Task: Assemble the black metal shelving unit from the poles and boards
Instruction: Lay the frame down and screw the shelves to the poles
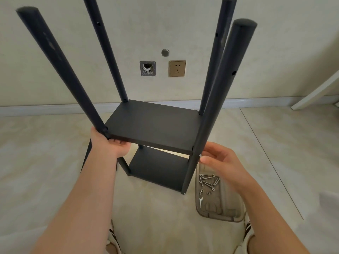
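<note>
A black metal shelving unit stands upright on the floor in front of me. Its upper board sits between the poles and a lower board lies beneath it. The near left pole and near right pole rise toward me. My left hand grips the upper board's near left corner at the pole, fingers curled under the edge. My right hand pinches something small and pale against the near right pole just below the upper board; what it pinches is too small to tell.
A beige tray with several silver bolts and nuts lies on the floor to the right of the unit. Behind the unit, the wall carries a gold socket and an open wall box. A white frame leg leans at far right.
</note>
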### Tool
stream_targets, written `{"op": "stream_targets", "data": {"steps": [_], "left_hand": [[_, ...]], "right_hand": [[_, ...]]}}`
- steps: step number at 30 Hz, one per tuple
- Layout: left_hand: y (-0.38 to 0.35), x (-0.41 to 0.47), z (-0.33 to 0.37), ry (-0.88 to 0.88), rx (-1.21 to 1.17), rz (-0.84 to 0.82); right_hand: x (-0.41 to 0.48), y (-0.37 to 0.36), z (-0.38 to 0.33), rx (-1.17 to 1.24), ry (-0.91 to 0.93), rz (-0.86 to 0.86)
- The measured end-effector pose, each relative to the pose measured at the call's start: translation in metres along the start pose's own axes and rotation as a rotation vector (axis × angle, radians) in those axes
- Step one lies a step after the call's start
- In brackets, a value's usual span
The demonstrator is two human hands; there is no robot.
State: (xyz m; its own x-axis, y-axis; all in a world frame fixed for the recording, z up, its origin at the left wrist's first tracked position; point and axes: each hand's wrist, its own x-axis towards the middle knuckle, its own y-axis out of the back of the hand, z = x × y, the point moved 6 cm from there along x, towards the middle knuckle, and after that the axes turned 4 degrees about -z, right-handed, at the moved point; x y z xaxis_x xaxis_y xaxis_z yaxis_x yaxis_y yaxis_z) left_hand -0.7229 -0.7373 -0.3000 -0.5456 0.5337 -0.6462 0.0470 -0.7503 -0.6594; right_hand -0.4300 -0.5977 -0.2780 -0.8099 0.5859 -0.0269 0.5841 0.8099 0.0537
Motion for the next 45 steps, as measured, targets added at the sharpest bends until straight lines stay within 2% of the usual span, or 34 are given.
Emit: {"op": "stream_targets", "data": {"steps": [4, 8, 14, 18, 23, 26, 29, 32, 36, 40, 45], "left_hand": [[-0.003, -0.007, 0.000, -0.092, 0.002, -0.011], [-0.006, -0.012, -0.006, 0.022, -0.140, -0.040], [-0.008, -0.016, -0.006, -0.029, -0.177, -0.066], [-0.008, -0.016, -0.004, -0.115, -0.099, -0.115], [-0.001, -0.023, -0.035, -0.113, -0.288, -0.262], [-0.004, -0.030, -0.071, -0.107, -0.151, -0.322], [-0.022, -0.043, -0.106, -0.060, 0.088, -0.382], [-0.035, -0.049, -0.134, -0.017, 0.202, -0.383], [-0.037, -0.045, -0.147, 0.016, 0.154, -0.313], [-0.036, -0.045, -0.148, 0.025, 0.148, -0.304], [-0.036, -0.044, -0.146, 0.031, 0.105, -0.296]], "right_hand": [[-0.001, 0.004, 0.003, 0.009, -0.004, -0.026], [-0.002, 0.004, 0.004, -0.024, -0.015, -0.047], [0.000, 0.004, 0.004, -0.052, -0.022, -0.071], [0.000, 0.002, 0.004, -0.040, -0.016, -0.067], [0.001, 0.003, 0.006, -0.036, -0.022, -0.049], [0.001, 0.004, 0.006, -0.023, -0.028, -0.053], [0.001, 0.004, 0.007, -0.014, -0.038, -0.057], [0.001, 0.004, 0.006, -0.007, -0.041, -0.045], [0.000, 0.004, 0.003, -0.010, -0.048, -0.014], [0.001, 0.006, 0.002, -0.076, -0.094, 0.043], [0.000, 0.004, -0.003, -0.075, -0.107, 0.029]]}}
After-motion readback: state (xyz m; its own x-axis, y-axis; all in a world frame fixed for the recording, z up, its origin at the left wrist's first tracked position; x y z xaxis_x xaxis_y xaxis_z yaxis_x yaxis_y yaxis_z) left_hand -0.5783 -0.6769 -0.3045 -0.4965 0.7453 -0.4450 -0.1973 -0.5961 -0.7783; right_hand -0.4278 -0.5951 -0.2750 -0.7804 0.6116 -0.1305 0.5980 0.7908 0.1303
